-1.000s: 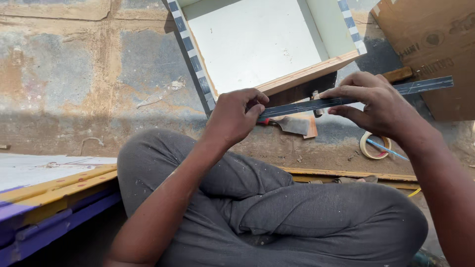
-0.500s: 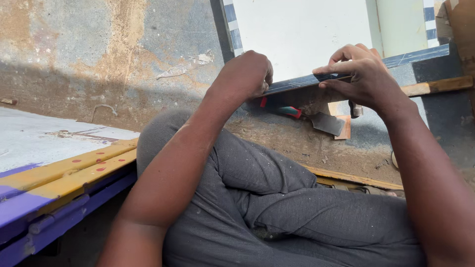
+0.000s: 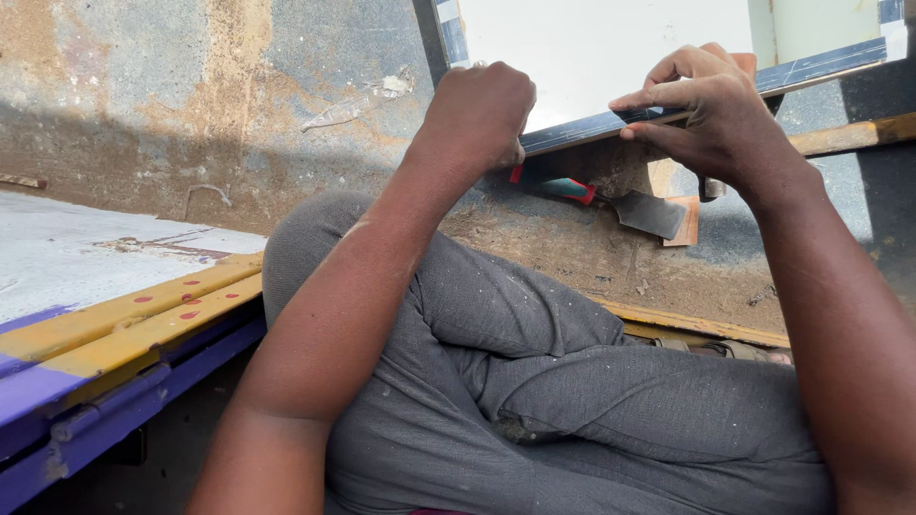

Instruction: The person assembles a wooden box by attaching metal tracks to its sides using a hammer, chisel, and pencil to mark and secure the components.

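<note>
Head view: left hand (image 3: 480, 113) fisted around one end of a dark flat strip (image 3: 611, 122), right hand (image 3: 706, 113) pinching it farther along. Strip lies across white panel's (image 3: 592, 48) lower edge, above red-handled scraper (image 3: 620, 202) on floor.

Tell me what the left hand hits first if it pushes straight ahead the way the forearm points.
Probably the dark strip the left hand already grips, then the white board behind it; depth is unclear.
</note>
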Tool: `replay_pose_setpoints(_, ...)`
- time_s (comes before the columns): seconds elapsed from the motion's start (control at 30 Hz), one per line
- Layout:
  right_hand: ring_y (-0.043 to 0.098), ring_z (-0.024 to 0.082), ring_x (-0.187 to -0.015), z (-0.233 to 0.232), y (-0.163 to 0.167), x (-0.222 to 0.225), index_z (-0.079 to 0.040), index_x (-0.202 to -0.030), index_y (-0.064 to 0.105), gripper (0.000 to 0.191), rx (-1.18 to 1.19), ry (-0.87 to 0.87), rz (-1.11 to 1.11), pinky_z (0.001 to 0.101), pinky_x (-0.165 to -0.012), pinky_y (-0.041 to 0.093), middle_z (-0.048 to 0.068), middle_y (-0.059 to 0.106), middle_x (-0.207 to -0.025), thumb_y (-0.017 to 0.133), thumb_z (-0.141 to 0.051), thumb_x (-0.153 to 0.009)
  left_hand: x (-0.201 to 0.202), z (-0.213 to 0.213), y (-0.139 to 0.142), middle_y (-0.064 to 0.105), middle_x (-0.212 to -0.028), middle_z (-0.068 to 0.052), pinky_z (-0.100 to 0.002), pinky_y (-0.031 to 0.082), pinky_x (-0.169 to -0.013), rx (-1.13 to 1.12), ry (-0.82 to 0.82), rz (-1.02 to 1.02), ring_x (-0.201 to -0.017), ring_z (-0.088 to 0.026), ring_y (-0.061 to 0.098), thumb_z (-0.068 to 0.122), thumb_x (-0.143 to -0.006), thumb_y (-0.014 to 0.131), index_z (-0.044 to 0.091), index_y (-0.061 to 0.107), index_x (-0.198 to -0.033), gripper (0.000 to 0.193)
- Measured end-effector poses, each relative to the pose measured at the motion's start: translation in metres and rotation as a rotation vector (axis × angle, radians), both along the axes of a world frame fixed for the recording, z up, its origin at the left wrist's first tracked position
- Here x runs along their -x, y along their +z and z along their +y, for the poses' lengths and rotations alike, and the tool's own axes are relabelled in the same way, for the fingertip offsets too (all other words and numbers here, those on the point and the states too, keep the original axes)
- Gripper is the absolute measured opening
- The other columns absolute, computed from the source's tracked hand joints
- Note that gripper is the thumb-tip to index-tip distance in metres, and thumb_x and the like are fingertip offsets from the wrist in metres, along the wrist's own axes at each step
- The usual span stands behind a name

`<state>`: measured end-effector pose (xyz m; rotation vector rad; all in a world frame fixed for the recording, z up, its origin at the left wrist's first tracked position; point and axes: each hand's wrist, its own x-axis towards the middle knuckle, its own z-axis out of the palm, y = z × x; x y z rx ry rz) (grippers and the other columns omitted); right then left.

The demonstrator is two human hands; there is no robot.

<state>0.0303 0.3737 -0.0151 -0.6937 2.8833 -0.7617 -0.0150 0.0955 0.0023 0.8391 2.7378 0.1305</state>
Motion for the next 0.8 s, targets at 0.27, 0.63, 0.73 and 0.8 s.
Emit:
replay_pose_setpoints(0.27,0.055,0.017,-0.105,0.000,-0.008,-0.002,-0.030,-0.117,0.080,0.031,-0.027,-0.012,0.001,0.0317,-0.085,0.055,-0.001,0.062,-0.110,0.087,-0.029,-0.087,0.002,0.002,-0.006,0.075,-0.081,-0.010,-0.043,0.060,-0.074,-0.029,0.036,-0.053,-0.078,-0.027,0.075,0.039,-0.052,0.101,0.010,0.075,-0.085,0.051)
replay_pose_setpoints(0.63,0.052,0.019,-0.100,0.002,-0.008,-0.016,-0.026,-0.117,0.081,0.031,0.064,-0.086,0.127,0.0325,-0.084,0.051,-0.001,0.059,-0.105,0.088,-0.022,-0.088,-0.010,0.019,0.014,0.074,-0.082,-0.010,-0.047,0.053,-0.084,0.116,0.036,-0.135,-0.086,-0.027,0.073,0.030,-0.068,0.093,0.010,0.073,-0.087,0.034)
replay_pose_setpoints(0.73,0.053,0.021,-0.103,0.006,0.000,-0.017,-0.025,-0.118,0.079,0.033,0.124,-0.083,0.090,0.0334,-0.089,0.052,-0.001,0.059,-0.107,0.088,-0.022,-0.086,-0.026,0.026,0.023,0.073,-0.084,-0.010,-0.045,0.052,-0.084,0.091,0.025,0.050,-0.086,-0.027,0.073,0.008,-0.082,0.078,0.011,0.072,-0.087,0.009)
replay_pose_setpoints(0.8,0.055,0.024,-0.111,0.009,0.007,-0.018,-0.025,-0.125,0.074,0.043,0.113,-0.083,0.068,0.0371,-0.095,0.051,0.002,0.060,-0.115,0.088,-0.027,-0.085,-0.029,0.030,0.026,0.072,-0.085,-0.010,-0.045,0.053,-0.082,0.111,0.064,0.031,-0.084,-0.027,0.074,0.009,-0.082,0.077,0.010,0.070,-0.090,0.011)
